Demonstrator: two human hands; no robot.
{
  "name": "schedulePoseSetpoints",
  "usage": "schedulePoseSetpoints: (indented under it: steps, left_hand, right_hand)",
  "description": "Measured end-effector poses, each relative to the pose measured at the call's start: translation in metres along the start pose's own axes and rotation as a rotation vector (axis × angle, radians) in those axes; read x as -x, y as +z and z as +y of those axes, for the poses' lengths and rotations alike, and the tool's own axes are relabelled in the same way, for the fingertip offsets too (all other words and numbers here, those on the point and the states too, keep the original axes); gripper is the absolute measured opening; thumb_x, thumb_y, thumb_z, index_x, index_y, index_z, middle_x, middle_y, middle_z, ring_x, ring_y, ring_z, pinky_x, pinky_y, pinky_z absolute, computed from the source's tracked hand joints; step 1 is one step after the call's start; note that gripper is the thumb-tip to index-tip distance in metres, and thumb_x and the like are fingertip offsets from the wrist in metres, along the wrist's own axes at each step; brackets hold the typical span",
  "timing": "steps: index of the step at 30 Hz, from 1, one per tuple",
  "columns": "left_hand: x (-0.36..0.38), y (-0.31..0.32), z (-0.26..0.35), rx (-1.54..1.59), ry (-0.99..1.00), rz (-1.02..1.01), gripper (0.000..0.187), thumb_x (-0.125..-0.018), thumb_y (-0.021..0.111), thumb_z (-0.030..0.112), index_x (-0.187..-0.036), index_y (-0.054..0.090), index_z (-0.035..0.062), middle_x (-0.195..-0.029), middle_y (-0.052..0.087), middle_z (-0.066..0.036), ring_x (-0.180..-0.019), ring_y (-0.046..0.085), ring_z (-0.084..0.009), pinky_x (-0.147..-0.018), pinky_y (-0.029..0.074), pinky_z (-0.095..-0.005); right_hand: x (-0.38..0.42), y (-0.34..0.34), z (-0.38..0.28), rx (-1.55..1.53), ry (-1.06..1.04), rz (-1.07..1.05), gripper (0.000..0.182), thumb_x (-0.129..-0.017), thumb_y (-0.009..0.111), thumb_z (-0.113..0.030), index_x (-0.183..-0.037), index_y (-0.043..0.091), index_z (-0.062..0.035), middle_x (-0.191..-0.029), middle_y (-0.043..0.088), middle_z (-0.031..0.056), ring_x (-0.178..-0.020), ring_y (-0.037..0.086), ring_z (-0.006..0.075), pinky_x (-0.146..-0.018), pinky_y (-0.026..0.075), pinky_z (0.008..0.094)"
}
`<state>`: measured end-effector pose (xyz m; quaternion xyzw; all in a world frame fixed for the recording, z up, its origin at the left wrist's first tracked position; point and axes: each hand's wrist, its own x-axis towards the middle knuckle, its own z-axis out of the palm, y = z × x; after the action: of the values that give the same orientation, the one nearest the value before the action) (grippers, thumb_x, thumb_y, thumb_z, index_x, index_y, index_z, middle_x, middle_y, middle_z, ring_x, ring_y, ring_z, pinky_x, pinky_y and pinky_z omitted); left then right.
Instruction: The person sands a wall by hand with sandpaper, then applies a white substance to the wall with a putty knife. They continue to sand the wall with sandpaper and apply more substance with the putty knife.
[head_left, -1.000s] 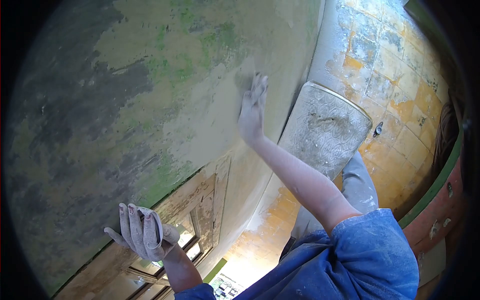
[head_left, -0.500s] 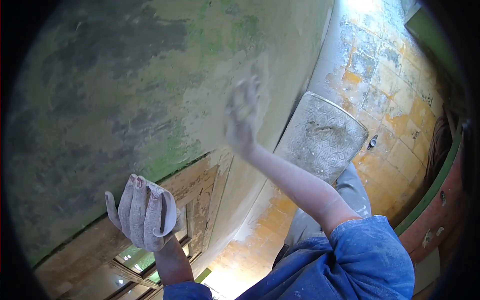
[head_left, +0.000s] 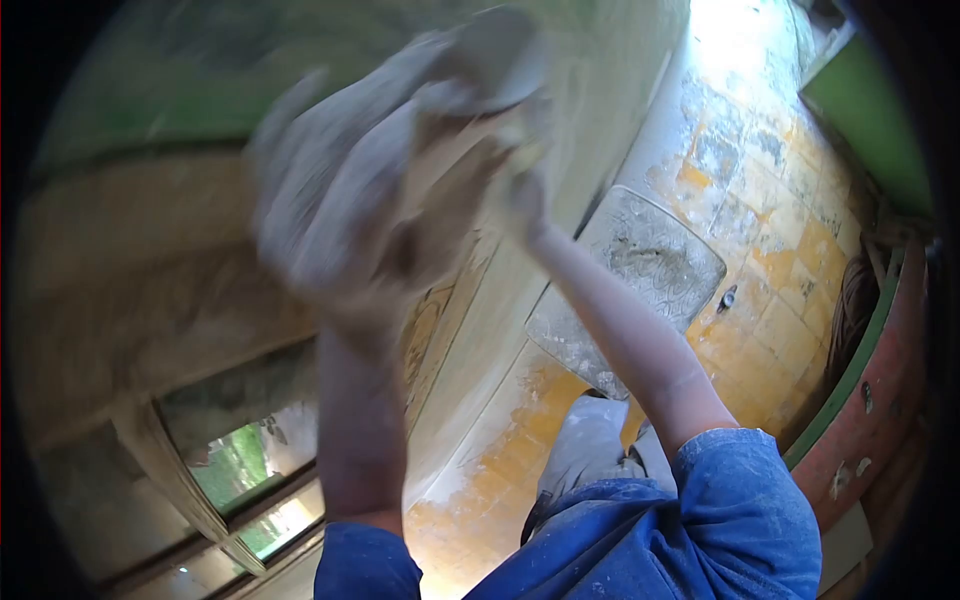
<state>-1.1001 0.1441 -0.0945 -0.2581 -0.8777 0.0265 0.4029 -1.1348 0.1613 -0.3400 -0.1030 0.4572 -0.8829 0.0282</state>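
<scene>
My left hand (head_left: pixel 335 200), coated in pale dust and blurred by motion, is raised close to the camera in front of the wall. Its fingers are wrapped round a curled grey-white sheet (head_left: pixel 505 65), whose rounded edge stands out beyond the fingertips. Just behind and to the right is my right hand (head_left: pixel 528 200). The left hand and the sheet overlap it in this view, and its fingers are smeared, so I cannot tell what they hold. Both forearms come out of blue sleeves dusted with white.
A worn green wall (head_left: pixel 150 100) meets a wooden frame with glass panes (head_left: pixel 225 465). A grey patterned mat (head_left: pixel 650 250) lies on the yellow tiled floor (head_left: pixel 790 320), with a small dark object (head_left: pixel 727 298) beside it. A red, green-edged panel (head_left: pixel 870 370) stands at right.
My left hand has moved up and right, closer to the camera, with the curled sheet. My right hand has left the wall and come down and right, beside the left hand. The view has shifted.
</scene>
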Motion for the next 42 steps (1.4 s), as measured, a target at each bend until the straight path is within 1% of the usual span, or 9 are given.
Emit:
schedulePoseSetpoints:
  steps: [2, 10, 14, 18, 24, 29, 32, 34, 42]
  left_hand:
    - [0.013, -0.002, 0.039, 0.257, -0.336, 0.130, 0.013, -0.078, 0.068, 0.009, -0.088, 0.063, 0.0019, -0.093, 0.068, -0.014, -0.077, 0.067, -0.0268, -0.079, 0.050, -0.0392]
    - [0.197, -0.046, 0.278, 0.876, -1.488, -0.010, 0.029, -0.088, 0.054, 0.006, -0.116, 0.057, -0.0022, -0.111, 0.063, -0.015, -0.100, 0.061, -0.0207, -0.085, 0.045, -0.0295]
    - [0.277, -0.098, 0.345, 1.028, -1.935, -0.030, 0.028, -0.090, 0.057, 0.013, -0.114, 0.059, -0.0006, -0.096, 0.064, -0.007, -0.089, 0.059, -0.0130, -0.079, 0.047, -0.0275]
    - [0.336, -0.110, 0.370, 0.843, -2.112, 0.327, 0.028, -0.091, 0.055, 0.016, -0.112, 0.060, -0.0024, -0.097, 0.063, -0.006, -0.087, 0.059, -0.0113, -0.073, 0.048, -0.0256]
    - [0.351, -0.106, 0.392, 0.608, -2.280, 0.429, 0.028, -0.091, 0.055, 0.015, -0.110, 0.059, -0.0046, -0.099, 0.063, -0.008, -0.087, 0.059, -0.0121, -0.075, 0.049, -0.0261]
    - [0.337, -0.083, 0.426, 0.588, -2.356, 0.423, 0.026, -0.092, 0.054, 0.014, -0.109, 0.059, -0.0048, -0.100, 0.063, -0.009, -0.088, 0.060, -0.0136, -0.076, 0.049, -0.0273]
    - [0.306, -0.078, 0.427, 0.674, -2.351, 0.368, 0.027, -0.092, 0.054, 0.014, -0.110, 0.058, -0.0048, -0.100, 0.063, -0.008, -0.089, 0.059, -0.0143, -0.076, 0.049, -0.0287]
    - [0.301, -0.075, 0.428, 0.724, -2.344, 0.327, 0.029, -0.092, 0.053, 0.013, -0.115, 0.055, -0.0048, -0.104, 0.062, -0.009, -0.092, 0.059, -0.0155, -0.079, 0.048, -0.0292]
    - [0.281, -0.063, 0.432, 0.719, -2.434, 0.425, 0.033, -0.093, 0.051, 0.014, -0.120, 0.052, -0.0045, -0.109, 0.060, -0.009, -0.098, 0.057, -0.0162, -0.084, 0.046, -0.0297]
  right_hand:
    - [-0.004, -0.003, 0.011, -0.631, 0.363, 0.076, 0.049, -0.096, 0.040, -0.018, -0.144, 0.028, -0.0231, -0.150, 0.015, 0.0187, -0.133, 0.025, 0.0341, -0.109, 0.016, 0.0488]
    - [0.009, 0.022, -0.035, 0.497, -0.212, -0.091, 0.049, -0.099, 0.032, -0.024, -0.139, 0.029, 0.0035, -0.144, 0.030, 0.0180, -0.129, 0.031, 0.0263, -0.106, 0.022, 0.0287]
    - [-0.026, 0.001, -0.023, -0.172, 0.350, 0.122, 0.055, -0.098, 0.034, -0.032, -0.141, 0.026, 0.0013, -0.148, 0.024, 0.0165, -0.133, 0.026, 0.0261, -0.107, 0.020, 0.0303]
    - [0.058, 0.001, 0.010, 0.325, 0.019, 0.117, 0.061, -0.098, 0.032, -0.034, -0.145, 0.011, -0.0006, -0.152, 0.010, 0.0153, -0.139, 0.011, 0.0242, -0.111, 0.011, 0.0314]
    - [0.010, -0.005, -0.031, -0.114, 0.761, 0.285, 0.062, -0.098, 0.032, -0.038, -0.146, 0.012, -0.0035, -0.153, 0.010, 0.0107, -0.140, 0.009, 0.0214, -0.112, 0.008, 0.0308]
    - [0.035, 0.005, -0.016, 0.143, 0.121, 0.230, 0.049, -0.098, 0.033, -0.040, -0.134, 0.036, -0.0062, -0.133, 0.042, 0.0096, -0.122, 0.038, 0.0232, -0.107, 0.023, 0.0292]
    - [0.031, -0.018, 0.026, 0.071, 0.252, 0.411, 0.048, -0.099, 0.033, -0.040, -0.131, 0.037, -0.0049, -0.131, 0.044, 0.0095, -0.121, 0.038, 0.0228, -0.107, 0.023, 0.0302]
    - [0.002, -0.041, 0.038, -0.250, 0.601, 0.198, 0.064, -0.099, 0.030, -0.042, -0.144, 0.014, -0.0012, -0.149, 0.019, 0.0116, -0.136, 0.020, 0.0221, -0.111, 0.013, 0.0291]
    - [0.018, -0.039, 0.084, -0.033, 0.399, 0.350, 0.059, -0.098, 0.032, -0.043, -0.139, 0.026, -0.0012, -0.137, 0.039, 0.0105, -0.123, 0.038, 0.0218, -0.104, 0.028, 0.0293]
